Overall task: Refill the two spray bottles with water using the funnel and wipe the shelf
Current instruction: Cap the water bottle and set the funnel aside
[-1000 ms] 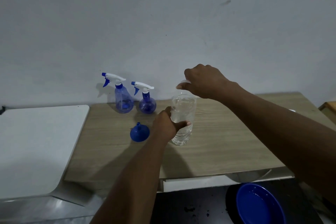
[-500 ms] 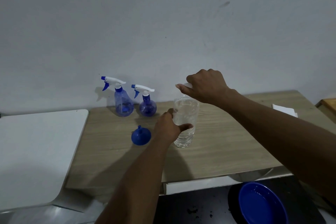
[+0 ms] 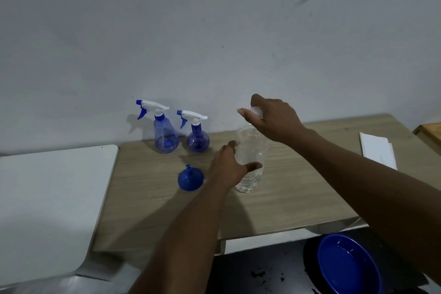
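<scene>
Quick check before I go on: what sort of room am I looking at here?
Probably a home kitchen or utility corner: a wooden shelf against a plain painted wall, two spray bottles at the back, and a blue bowl on a dark counter below.

Dim bluish light, soft shadows, slight motion blur, wide-angle edge bending

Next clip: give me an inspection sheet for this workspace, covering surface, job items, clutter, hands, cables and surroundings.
Surface: wooden shelf, no spill seen.
Job's things: tall spray bottle and round spray bottle upright by the wall, trigger heads on; funnel mouth-down; clear water bottle upright.
Clutter: folded white cloth at right edge.
Hands: left hand grips the water bottle's body; right hand on its cap.
Cables: nothing seen.
Surroundings: white board left, blue bowl below, plain wall.
</scene>
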The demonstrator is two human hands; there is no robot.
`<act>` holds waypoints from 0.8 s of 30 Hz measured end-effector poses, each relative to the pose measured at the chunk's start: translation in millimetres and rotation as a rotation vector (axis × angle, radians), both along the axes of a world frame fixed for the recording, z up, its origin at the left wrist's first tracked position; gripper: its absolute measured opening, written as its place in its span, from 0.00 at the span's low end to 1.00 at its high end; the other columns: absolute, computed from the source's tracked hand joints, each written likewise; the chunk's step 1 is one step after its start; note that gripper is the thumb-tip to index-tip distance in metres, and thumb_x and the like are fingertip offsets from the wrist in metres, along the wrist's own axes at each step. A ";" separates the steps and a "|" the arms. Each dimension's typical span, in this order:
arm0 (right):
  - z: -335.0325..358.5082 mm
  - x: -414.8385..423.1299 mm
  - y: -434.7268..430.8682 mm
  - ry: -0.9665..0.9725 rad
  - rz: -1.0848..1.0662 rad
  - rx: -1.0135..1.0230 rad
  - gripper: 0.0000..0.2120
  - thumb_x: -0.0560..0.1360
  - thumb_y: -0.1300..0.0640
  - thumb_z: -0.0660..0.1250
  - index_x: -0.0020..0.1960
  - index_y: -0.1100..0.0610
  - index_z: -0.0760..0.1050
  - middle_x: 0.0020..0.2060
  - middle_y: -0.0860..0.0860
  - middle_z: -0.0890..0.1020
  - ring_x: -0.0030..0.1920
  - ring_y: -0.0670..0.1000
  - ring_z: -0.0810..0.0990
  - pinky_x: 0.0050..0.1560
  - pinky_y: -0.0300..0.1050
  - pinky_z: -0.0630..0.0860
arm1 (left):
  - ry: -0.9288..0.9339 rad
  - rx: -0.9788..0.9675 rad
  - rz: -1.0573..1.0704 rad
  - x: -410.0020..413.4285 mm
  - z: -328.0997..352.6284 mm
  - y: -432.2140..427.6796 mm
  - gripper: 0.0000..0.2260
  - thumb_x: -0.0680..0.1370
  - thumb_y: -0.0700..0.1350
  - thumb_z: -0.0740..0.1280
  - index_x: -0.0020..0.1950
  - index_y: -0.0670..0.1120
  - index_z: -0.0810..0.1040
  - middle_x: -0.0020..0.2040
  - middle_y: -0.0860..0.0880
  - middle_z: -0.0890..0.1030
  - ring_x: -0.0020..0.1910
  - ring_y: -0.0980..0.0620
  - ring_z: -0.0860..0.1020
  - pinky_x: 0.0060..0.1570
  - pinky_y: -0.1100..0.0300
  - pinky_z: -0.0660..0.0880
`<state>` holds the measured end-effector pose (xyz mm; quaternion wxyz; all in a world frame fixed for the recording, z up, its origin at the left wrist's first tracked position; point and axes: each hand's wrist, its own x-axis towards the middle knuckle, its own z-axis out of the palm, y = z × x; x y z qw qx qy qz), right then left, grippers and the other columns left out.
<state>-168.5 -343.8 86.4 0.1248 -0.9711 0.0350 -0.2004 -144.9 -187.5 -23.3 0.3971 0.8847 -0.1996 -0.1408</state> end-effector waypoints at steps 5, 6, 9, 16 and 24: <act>-11.3 -5.0 3.6 -0.054 -0.036 0.119 0.21 0.77 0.32 0.61 0.47 0.51 0.67 0.35 0.47 0.76 0.36 0.51 0.74 0.33 0.43 0.65 | -0.159 0.199 -0.088 13.8 -7.4 38.7 0.47 0.63 0.69 0.74 0.75 0.52 0.62 0.71 0.49 0.69 0.68 0.48 0.70 0.63 0.48 0.73; -13.2 -4.6 3.1 -0.061 -0.035 0.151 0.21 0.76 0.32 0.62 0.47 0.50 0.67 0.36 0.47 0.76 0.37 0.51 0.74 0.34 0.43 0.64 | -0.214 0.243 -0.086 18.8 -11.0 48.9 0.43 0.66 0.67 0.73 0.75 0.52 0.62 0.72 0.49 0.68 0.69 0.47 0.69 0.63 0.48 0.72; -25.1 -4.6 4.8 -0.084 -0.036 0.328 0.18 0.75 0.33 0.65 0.46 0.47 0.68 0.42 0.49 0.77 0.44 0.50 0.74 0.41 0.42 0.67 | -0.305 0.382 -0.070 32.6 -21.3 77.3 0.33 0.72 0.57 0.72 0.73 0.51 0.64 0.70 0.46 0.68 0.67 0.42 0.69 0.62 0.46 0.72; -38.0 -8.1 25.8 -0.101 -0.124 0.696 0.14 0.76 0.39 0.69 0.43 0.50 0.76 0.37 0.43 0.81 0.41 0.45 0.78 0.46 0.43 0.73 | -0.161 0.505 -0.086 53.5 -39.5 116.6 0.17 0.78 0.45 0.65 0.66 0.49 0.72 0.61 0.44 0.74 0.57 0.43 0.76 0.55 0.48 0.75; -36.8 -5.1 23.9 -0.130 -0.111 0.728 0.14 0.77 0.41 0.68 0.41 0.52 0.77 0.38 0.46 0.83 0.44 0.47 0.82 0.47 0.44 0.75 | -0.158 0.576 -0.099 46.5 -37.9 109.9 0.06 0.78 0.41 0.63 0.54 0.47 0.72 0.52 0.44 0.78 0.50 0.42 0.79 0.45 0.51 0.73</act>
